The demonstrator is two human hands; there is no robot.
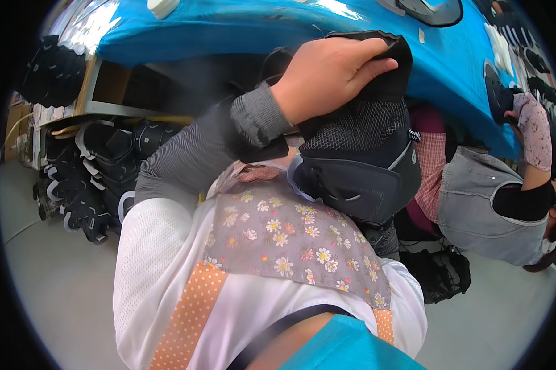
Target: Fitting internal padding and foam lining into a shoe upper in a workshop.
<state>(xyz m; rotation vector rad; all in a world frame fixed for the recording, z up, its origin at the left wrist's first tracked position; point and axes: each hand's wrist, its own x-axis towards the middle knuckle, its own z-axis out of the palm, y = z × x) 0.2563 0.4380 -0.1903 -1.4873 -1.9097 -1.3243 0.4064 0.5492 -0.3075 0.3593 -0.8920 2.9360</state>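
Observation:
A dark shoe upper, with black mesh, a smooth navy panel and a light-edged rim, is held up in front of my chest. My left hand reaches across from the left, its thumb and fingers closed on the upper's black fabric edge at the top. My right sleeve shows below the upper. A small patch of skin under my left wrist may belong to my right hand, but the upper hides most of it, so its fingers cannot be made out.
A blue-covered table runs along the front. Several dark shoe uppers are piled at the left beside a shelf. A co-worker sits at the right, handling a dark piece. A black bundle lies at lower right.

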